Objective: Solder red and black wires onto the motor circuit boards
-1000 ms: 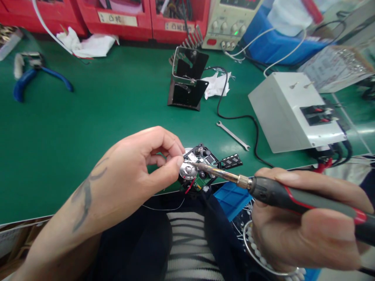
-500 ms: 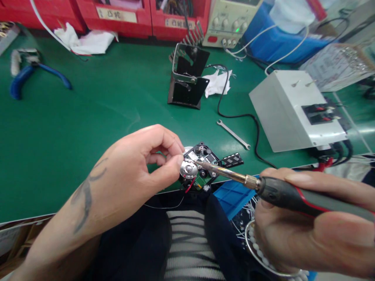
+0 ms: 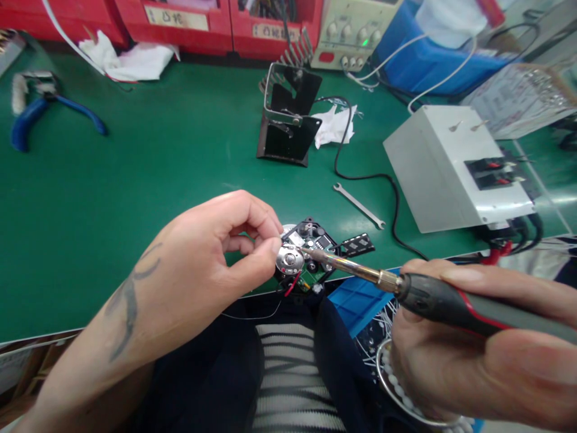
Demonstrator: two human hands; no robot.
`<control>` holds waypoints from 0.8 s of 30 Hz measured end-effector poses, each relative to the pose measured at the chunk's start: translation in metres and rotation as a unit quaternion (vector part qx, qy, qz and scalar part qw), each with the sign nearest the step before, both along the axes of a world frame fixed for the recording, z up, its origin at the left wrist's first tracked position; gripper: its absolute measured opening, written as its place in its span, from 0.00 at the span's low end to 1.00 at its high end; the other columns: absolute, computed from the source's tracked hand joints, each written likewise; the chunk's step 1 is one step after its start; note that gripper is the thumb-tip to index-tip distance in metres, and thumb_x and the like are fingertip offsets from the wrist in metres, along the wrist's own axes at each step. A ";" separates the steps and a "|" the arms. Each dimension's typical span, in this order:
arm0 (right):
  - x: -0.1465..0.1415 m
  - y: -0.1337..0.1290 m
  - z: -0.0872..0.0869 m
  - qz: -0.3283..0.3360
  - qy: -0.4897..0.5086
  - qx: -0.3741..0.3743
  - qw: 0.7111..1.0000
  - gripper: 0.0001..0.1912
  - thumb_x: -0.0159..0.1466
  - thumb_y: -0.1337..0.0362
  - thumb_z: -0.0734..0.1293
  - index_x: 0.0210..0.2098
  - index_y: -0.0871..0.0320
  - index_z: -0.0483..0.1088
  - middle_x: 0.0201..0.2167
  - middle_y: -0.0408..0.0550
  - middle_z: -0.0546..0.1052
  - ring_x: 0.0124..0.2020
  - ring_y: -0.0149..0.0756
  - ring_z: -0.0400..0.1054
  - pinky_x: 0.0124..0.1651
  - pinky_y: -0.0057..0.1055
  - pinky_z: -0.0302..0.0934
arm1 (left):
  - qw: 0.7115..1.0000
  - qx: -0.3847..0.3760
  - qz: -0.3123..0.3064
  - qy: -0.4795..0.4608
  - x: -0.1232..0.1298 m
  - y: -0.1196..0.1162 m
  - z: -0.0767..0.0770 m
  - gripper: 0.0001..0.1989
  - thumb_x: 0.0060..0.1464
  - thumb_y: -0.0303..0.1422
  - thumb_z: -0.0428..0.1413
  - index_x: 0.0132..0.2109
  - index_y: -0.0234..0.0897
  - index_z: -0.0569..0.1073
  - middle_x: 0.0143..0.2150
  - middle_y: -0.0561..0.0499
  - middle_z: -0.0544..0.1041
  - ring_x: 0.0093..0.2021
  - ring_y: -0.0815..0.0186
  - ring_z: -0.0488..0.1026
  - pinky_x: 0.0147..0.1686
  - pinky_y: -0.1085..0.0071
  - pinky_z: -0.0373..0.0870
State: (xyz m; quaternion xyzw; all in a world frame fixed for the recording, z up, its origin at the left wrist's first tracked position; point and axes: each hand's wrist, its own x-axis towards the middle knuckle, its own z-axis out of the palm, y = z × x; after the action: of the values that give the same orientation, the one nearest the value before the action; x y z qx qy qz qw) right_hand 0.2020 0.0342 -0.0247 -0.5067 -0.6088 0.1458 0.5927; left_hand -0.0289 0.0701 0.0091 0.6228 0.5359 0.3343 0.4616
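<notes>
My right hand (image 3: 469, 343) grips the black-and-red handle of a soldering iron (image 3: 351, 269), its metal tip resting at the small electronic assembly. That assembly (image 3: 321, 243) has a dark frame, a circuit board and a round silver metal part (image 3: 289, 258), with a short red wire beside it. My left hand (image 3: 225, 246) is closed in a pinch at the left edge of the round part, close to the iron's tip. A thin silvery strand, which looks like solder wire (image 3: 256, 319), curves out below this hand; its end between the fingertips is hidden.
Behind the assembly lie a wrench (image 3: 359, 206) and a black cable. Further back stand an iron stand (image 3: 288, 141), a grey box (image 3: 442, 174) and a power supply (image 3: 349, 36). Blue-handled pliers (image 3: 31, 120) lie far left, below red bins (image 3: 175, 42). A blue tray (image 3: 356, 304) sits below the table edge.
The view has shifted very slightly. Both hands, the iron and the assembly keep nearly the same positions, with the tip still at the board.
</notes>
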 end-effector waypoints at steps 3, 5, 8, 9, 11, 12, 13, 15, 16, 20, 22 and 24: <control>0.000 0.001 0.003 -0.001 -0.010 -0.006 1.000 0.15 0.67 0.57 0.73 0.53 0.41 0.73 0.44 0.39 0.79 0.39 0.36 0.78 0.34 0.34 0.75 | 1.000 -0.010 -0.001 -0.001 -0.001 -0.001 -0.001 0.03 0.54 0.32 0.60 0.32 0.43 0.77 0.37 0.60 0.81 0.33 0.76 0.77 0.32 0.87 0.72; 0.000 0.001 0.005 0.012 -0.026 0.007 1.000 0.18 0.67 0.61 0.72 0.55 0.39 0.72 0.43 0.37 0.79 0.36 0.32 0.77 0.31 0.31 0.73 | 1.000 -0.013 0.001 -0.001 -0.001 -0.002 -0.001 0.03 0.54 0.33 0.60 0.31 0.43 0.77 0.37 0.60 0.81 0.33 0.75 0.77 0.32 0.87 0.72; -0.003 0.000 0.004 0.038 -0.057 0.025 0.997 0.24 0.67 0.68 0.71 0.60 0.43 0.73 0.44 0.39 0.81 0.34 0.29 0.76 0.32 0.29 0.71 | 1.000 -0.014 0.005 0.007 -0.001 -0.001 0.000 0.03 0.54 0.33 0.60 0.32 0.43 0.78 0.37 0.60 0.81 0.33 0.75 0.76 0.32 0.87 0.71; -0.005 0.000 0.003 0.043 -0.064 0.021 0.997 0.25 0.66 0.70 0.72 0.60 0.46 0.73 0.46 0.40 0.81 0.36 0.30 0.77 0.35 0.30 0.73 | 1.000 -0.014 0.006 0.010 0.000 0.000 0.001 0.03 0.54 0.33 0.60 0.32 0.43 0.78 0.37 0.59 0.81 0.33 0.75 0.76 0.32 0.86 0.71; -0.009 -0.001 0.000 0.038 -0.071 0.004 0.997 0.27 0.62 0.73 0.74 0.59 0.51 0.74 0.50 0.43 0.81 0.42 0.33 0.79 0.44 0.32 0.75 | 1.000 -0.016 0.009 0.007 0.002 0.000 0.003 0.04 0.53 0.33 0.60 0.31 0.42 0.77 0.36 0.58 0.81 0.33 0.74 0.76 0.32 0.86 0.72; -0.011 -0.001 -0.001 0.036 -0.073 -0.004 0.997 0.27 0.61 0.74 0.75 0.58 0.51 0.74 0.50 0.43 0.81 0.46 0.34 0.79 0.49 0.33 0.76 | 1.000 -0.016 0.016 0.004 0.002 0.000 0.003 0.05 0.53 0.34 0.60 0.30 0.41 0.77 0.36 0.58 0.81 0.32 0.74 0.76 0.31 0.85 0.72; -0.012 -0.002 -0.002 0.040 -0.075 -0.009 0.996 0.28 0.61 0.75 0.75 0.58 0.52 0.74 0.50 0.43 0.81 0.48 0.35 0.79 0.52 0.33 0.75 | 1.000 -0.016 0.025 0.006 0.002 -0.001 0.004 0.06 0.54 0.34 0.60 0.30 0.41 0.76 0.35 0.58 0.80 0.31 0.74 0.75 0.29 0.85 0.71; -0.014 -0.002 -0.003 0.041 -0.072 -0.011 0.996 0.29 0.60 0.77 0.75 0.58 0.52 0.74 0.49 0.43 0.81 0.48 0.34 0.79 0.54 0.32 0.75 | 0.998 -0.019 0.051 0.029 0.000 -0.007 0.004 0.07 0.57 0.36 0.59 0.31 0.41 0.76 0.32 0.58 0.80 0.27 0.74 0.74 0.26 0.84 0.70; -0.014 -0.001 -0.004 0.042 -0.069 -0.011 0.997 0.29 0.60 0.77 0.75 0.59 0.52 0.74 0.49 0.43 0.81 0.48 0.33 0.79 0.54 0.31 0.75 | 0.997 -0.024 0.058 0.046 -0.001 -0.011 0.003 0.08 0.58 0.37 0.59 0.32 0.41 0.75 0.29 0.58 0.79 0.25 0.74 0.73 0.24 0.84 0.69; -0.014 0.000 -0.003 0.046 -0.058 -0.016 0.997 0.30 0.61 0.77 0.74 0.60 0.50 0.73 0.50 0.42 0.80 0.49 0.34 0.79 0.53 0.30 0.74 | 0.997 -0.046 0.032 0.055 -0.009 -0.032 0.002 0.08 0.65 0.38 0.57 0.36 0.44 0.76 0.26 0.61 0.79 0.24 0.75 0.75 0.23 0.86 0.70; -0.014 0.000 -0.003 0.047 -0.051 -0.021 0.997 0.30 0.61 0.77 0.74 0.60 0.49 0.73 0.49 0.41 0.81 0.49 0.32 0.79 0.53 0.29 0.74 | 0.998 -0.028 0.029 0.040 -0.011 -0.039 0.004 0.06 0.67 0.39 0.57 0.41 0.48 0.78 0.33 0.63 0.82 0.29 0.76 0.78 0.30 0.87 0.73; -0.014 -0.001 -0.003 0.049 -0.050 -0.016 0.997 0.30 0.61 0.77 0.74 0.60 0.49 0.73 0.49 0.40 0.81 0.49 0.31 0.79 0.53 0.27 0.74 | 0.999 0.004 0.030 0.036 -0.010 -0.040 0.005 0.04 0.68 0.39 0.59 0.43 0.52 0.79 0.39 0.65 0.83 0.35 0.77 0.79 0.39 0.87 0.74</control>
State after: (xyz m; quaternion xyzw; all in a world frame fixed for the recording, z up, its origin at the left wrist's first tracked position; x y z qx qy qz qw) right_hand 0.1882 0.0336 -0.0274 -0.4923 -0.6591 0.1586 0.5460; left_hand -0.0393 0.0299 0.0144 0.6202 0.5690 0.3276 0.4293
